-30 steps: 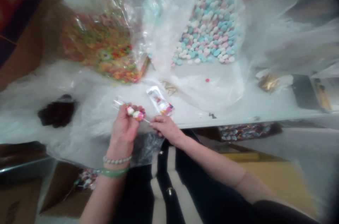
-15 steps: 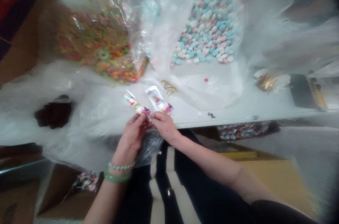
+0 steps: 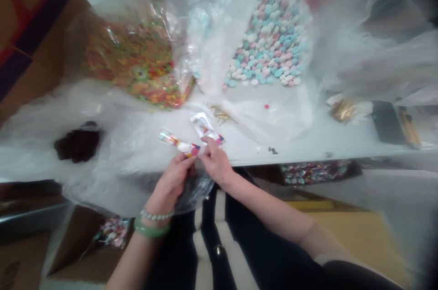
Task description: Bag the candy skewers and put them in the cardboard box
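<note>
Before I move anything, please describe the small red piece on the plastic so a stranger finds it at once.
Find the heap of pastel candies. Just below it, on clear plastic, lies one tiny red piece, alone and brighter than its pale neighbours.

A white table (image 3: 308,154) carries a clear plastic bag of multicoloured candy (image 3: 137,66), a heap of pastel oval sweets (image 3: 270,39), and a cellophane-wrapped candy stick (image 3: 206,129).
</note>
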Demonstrator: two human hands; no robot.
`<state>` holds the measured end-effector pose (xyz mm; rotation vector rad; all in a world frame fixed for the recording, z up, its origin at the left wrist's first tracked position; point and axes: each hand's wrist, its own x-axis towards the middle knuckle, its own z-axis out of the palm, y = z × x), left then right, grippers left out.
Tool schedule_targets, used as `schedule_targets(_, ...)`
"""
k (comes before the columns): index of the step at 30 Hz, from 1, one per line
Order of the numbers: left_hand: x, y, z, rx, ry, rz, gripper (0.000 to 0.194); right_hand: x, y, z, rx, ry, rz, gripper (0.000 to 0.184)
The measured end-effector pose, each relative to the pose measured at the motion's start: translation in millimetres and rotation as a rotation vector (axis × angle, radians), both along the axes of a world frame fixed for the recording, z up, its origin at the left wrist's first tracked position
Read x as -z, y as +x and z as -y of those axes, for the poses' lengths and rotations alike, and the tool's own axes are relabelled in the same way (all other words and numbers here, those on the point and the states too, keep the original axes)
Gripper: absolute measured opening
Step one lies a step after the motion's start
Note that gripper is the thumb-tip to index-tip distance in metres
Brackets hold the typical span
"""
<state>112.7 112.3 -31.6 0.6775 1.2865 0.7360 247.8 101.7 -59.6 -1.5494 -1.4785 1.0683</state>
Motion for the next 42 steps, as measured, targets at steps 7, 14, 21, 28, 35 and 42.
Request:
schedule_targets(7,-9.9,-9.1,3.8,0.030,0.033,-0.030,0.024,-2.9,-3.4,8.9,-0.106,0.283,0.097,0.022)
schedule_targets(14,-15.1,-7.5,3.6,-0.233,-0.059,0.246,0.033,-13.7,-13.1,15.2,-0.073,0.363,0.101,0.021)
schedule_targets(21,-2.0,-10.2,2.7,-0.400,0.100,0.148,0.033,-17.3,-23.2,16.0,-0.082,0.262,-0.015,0.033)
schedule_targets(28,-3.6,-17.3,4.3,-0.151,0.209,-0.033,0.033,-18.2,-29.6,10.4,-0.034,0.006,-0.214,0.054)
schedule_targets(35,-3.8,-28.7,3.1,-0.063,0.154,-0.053,0.030,-20.9,-19.7,-1.8,-0.109,-0.292,-0.488,0.031)
schedule_targets(42,-11.5,-24.5,4.5,-0.133,0.053,0.189,0.026,-20.5,-27.6,-4.3,-0.032,0.133,-0.133,0.021)
